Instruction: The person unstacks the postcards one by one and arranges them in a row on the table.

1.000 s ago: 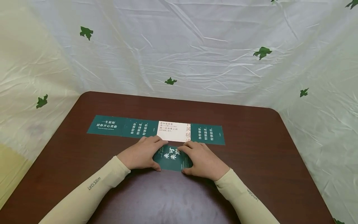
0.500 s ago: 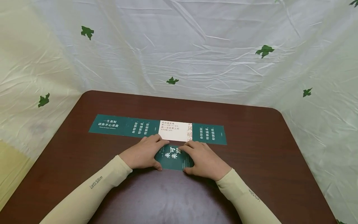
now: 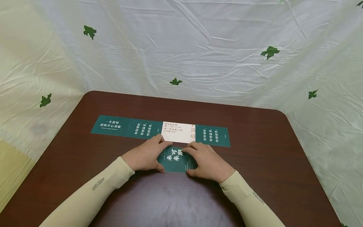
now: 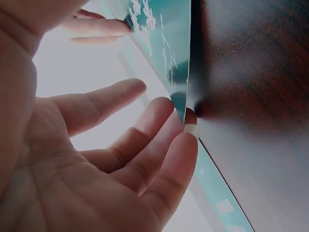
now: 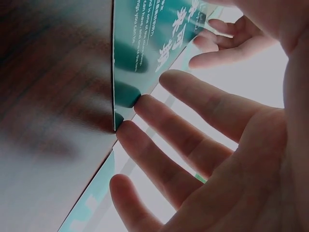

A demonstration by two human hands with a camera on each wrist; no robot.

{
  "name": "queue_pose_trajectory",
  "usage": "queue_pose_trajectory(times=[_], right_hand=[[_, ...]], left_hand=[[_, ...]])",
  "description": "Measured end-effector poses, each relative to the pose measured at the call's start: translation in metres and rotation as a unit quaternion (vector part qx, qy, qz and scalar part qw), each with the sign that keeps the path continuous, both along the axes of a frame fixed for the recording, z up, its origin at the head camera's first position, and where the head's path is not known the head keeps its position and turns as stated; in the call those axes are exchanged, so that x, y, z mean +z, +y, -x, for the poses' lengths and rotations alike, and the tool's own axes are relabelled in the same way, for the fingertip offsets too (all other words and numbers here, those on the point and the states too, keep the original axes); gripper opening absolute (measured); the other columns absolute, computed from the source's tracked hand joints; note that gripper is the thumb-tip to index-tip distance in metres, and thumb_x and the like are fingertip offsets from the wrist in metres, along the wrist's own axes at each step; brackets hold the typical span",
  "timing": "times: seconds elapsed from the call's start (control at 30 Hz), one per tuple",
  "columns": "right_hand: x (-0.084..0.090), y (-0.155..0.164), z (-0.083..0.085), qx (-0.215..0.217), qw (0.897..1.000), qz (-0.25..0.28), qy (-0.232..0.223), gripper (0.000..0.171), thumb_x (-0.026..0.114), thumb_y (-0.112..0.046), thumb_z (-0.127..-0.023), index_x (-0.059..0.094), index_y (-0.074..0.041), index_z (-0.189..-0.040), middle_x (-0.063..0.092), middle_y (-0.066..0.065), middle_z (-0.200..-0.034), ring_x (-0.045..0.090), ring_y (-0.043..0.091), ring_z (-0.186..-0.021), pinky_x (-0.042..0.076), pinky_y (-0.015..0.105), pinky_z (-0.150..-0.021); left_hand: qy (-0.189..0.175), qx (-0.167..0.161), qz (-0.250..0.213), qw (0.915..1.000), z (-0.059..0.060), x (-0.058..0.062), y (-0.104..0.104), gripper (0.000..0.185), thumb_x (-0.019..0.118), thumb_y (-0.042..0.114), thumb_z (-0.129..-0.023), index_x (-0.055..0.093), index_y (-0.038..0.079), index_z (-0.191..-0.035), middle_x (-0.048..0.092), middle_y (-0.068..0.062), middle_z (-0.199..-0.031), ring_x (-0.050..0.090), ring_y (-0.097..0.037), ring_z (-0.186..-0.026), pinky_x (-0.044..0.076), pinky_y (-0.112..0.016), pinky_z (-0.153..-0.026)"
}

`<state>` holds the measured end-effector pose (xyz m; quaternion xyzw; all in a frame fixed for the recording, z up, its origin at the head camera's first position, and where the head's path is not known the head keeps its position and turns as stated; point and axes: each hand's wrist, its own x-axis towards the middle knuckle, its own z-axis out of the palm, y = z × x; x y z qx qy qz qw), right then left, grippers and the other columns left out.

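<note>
Two hands frame a small dark green printed card (image 3: 177,160) lying flat on the dark brown wooden desk (image 3: 269,157), near the middle of it and closer to the near edge than the far one. The left hand (image 3: 146,156) rests at the card's left side, the right hand (image 3: 208,162) at its right, so the card sits directly between them, about equally near to each. Fingers of both hands are fairly straight, fingertips touching the card's side edges and far corners, thumbs at its near corners; neither hand is curled round it. From the left wrist view the fingertips (image 4: 190,130) meet the card's corner where it touches the desk, and the right wrist view shows the same on the other side (image 5: 126,130). Just beyond the card, toward the far edge, lies a row of similar cards running left to right: long green strips (image 3: 124,126) with a white card (image 3: 177,132) among them. The small card's far edge nearly touches that row below the white card.
</note>
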<state>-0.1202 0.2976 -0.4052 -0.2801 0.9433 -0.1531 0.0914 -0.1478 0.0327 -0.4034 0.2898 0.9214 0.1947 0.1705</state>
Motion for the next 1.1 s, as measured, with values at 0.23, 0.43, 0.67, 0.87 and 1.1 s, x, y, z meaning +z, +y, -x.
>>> queue_pose_trajectory(times=[0.23, 0.43, 0.67, 0.87, 1.1], right_hand=[[0.0, 0.002, 0.003, 0.002, 1.0, 0.0, 0.001, 0.067, 0.091, -0.034, -0.084, 0.068, -0.013, -0.143, 0.064, 0.004, -0.139, 0.062, 0.024, -0.126, 0.047, 0.054, -0.114], [0.0, 0.003, 0.003, 0.01, 1.0, 0.0, -0.002, 0.069, 0.091, -0.035, -0.084, 0.067, -0.013, -0.144, 0.064, 0.003, -0.138, 0.061, 0.022, -0.123, 0.047, 0.054, -0.114], [0.004, 0.007, 0.006, 0.006, 1.0, -0.002, -0.012, 0.076, 0.093, -0.039, -0.083, 0.064, -0.016, -0.149, 0.061, 0.003, -0.145, 0.06, 0.023, -0.13, 0.044, 0.055, -0.119], [0.01, 0.018, 0.011, -0.006, 1.0, -0.004, -0.012, 0.075, 0.095, -0.038, -0.08, 0.066, -0.018, -0.147, 0.062, 0.003, -0.146, 0.06, 0.025, -0.133, 0.044, 0.055, -0.119], [0.014, 0.047, 0.015, -0.041, 0.999, 0.015, -0.013, 0.072, 0.093, -0.029, -0.082, 0.066, -0.018, -0.147, 0.06, 0.006, -0.15, 0.056, 0.03, -0.14, 0.043, 0.06, -0.119]], left_hand=[[0.001, -0.016, 0.004, 0.9999, 0.0, 0.005, -0.003, 0.107, 0.103, 0.043, -0.07, 0.052, 0.014, -0.16, 0.057, -0.006, -0.132, 0.054, -0.021, -0.112, 0.057, -0.037, -0.091], [0.013, -0.027, 0.023, 0.9993, 0.0, 0.004, -0.002, 0.097, 0.097, 0.043, -0.077, 0.053, 0.016, -0.16, 0.059, -0.008, -0.138, 0.055, -0.023, -0.116, 0.057, -0.039, -0.095], [0.032, -0.034, 0.001, 0.9989, 0.001, 0.006, 0.001, 0.091, 0.093, 0.042, -0.08, 0.054, 0.019, -0.159, 0.059, -0.004, -0.14, 0.055, -0.023, -0.118, 0.054, -0.039, -0.097], [0.054, -0.042, -0.018, 0.9975, 0.005, 0.002, 0.01, 0.089, 0.092, 0.044, -0.08, 0.056, 0.017, -0.157, 0.06, -0.004, -0.139, 0.055, -0.021, -0.119, 0.052, -0.04, -0.1], [0.092, -0.069, -0.02, 0.9931, 0.019, 0.003, 0.041, 0.085, 0.088, 0.043, -0.083, 0.056, 0.012, -0.156, 0.061, -0.005, -0.135, 0.057, -0.023, -0.125, 0.042, -0.047, -0.117]])
